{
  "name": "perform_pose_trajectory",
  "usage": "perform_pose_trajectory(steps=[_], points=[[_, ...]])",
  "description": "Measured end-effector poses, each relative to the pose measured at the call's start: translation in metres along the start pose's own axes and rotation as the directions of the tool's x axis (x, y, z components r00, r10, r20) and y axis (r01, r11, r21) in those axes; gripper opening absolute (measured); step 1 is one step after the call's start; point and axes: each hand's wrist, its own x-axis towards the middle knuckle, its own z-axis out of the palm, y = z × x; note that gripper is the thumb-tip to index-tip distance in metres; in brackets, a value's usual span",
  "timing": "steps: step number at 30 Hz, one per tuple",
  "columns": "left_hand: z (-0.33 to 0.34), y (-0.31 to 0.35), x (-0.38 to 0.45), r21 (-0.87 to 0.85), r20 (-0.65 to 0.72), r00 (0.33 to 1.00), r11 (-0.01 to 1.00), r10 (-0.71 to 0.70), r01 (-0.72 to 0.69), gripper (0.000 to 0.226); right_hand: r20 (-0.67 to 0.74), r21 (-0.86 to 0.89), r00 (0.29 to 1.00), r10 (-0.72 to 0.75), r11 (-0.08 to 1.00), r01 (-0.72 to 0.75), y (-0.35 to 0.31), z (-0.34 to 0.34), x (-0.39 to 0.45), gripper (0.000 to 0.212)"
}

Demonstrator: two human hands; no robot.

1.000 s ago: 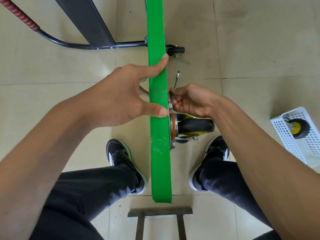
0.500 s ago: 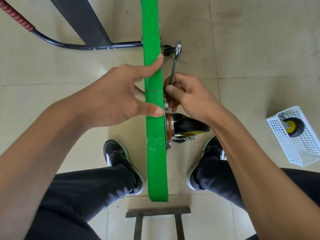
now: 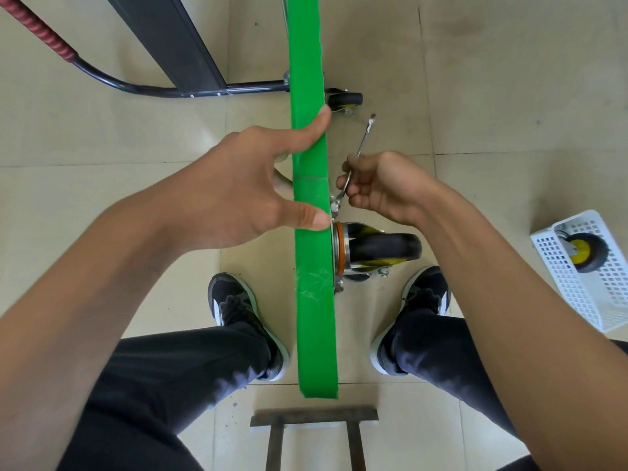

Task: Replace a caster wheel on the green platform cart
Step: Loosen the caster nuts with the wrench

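Tiled floor [image 3: 509, 96] underfoot: left hand [image 3: 238, 202] is gripping the green platform cart [image 3: 311, 266], right hand [image 3: 380, 185] is gripping a spanner [image 3: 363, 139], which is risking slipping off the caster wheel [image 3: 380, 249] bolt.

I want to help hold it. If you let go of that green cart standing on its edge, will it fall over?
Probably. The green cart stands on a thin edge, so it looks tippy; the left hand grips its top edge. It looks stiff, not floppy. Its wheel sticks out sideways, off the floor, so rolling seems unlikely.

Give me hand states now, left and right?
Left hand: grips the green cart deck edge.
Right hand: holds the wrench on a caster bolt.
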Motion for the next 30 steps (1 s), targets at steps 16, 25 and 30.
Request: perform_pose_trajectory(steps=[16,25,30], points=[[0.0,0.0,0.001,0.007,0.0,1.0,1.0,0.001,-0.001,0.112,0.184,0.069,0.964,0.189,0.976,-0.205,0.007,0.001,0.008,0.014],[0.0,0.001,0.0,-0.011,-0.011,1.0,1.0,0.001,-0.001,0.111,0.146,-0.151,0.982,-0.123,0.978,0.145,0.005,0.009,-0.007,0.013],[0.001,0.001,0.0,-0.009,-0.014,1.0,1.0,-0.001,0.001,0.11,0.202,-0.423,0.929,-0.311,0.827,0.369,-0.005,0.017,-0.027,0.024]])
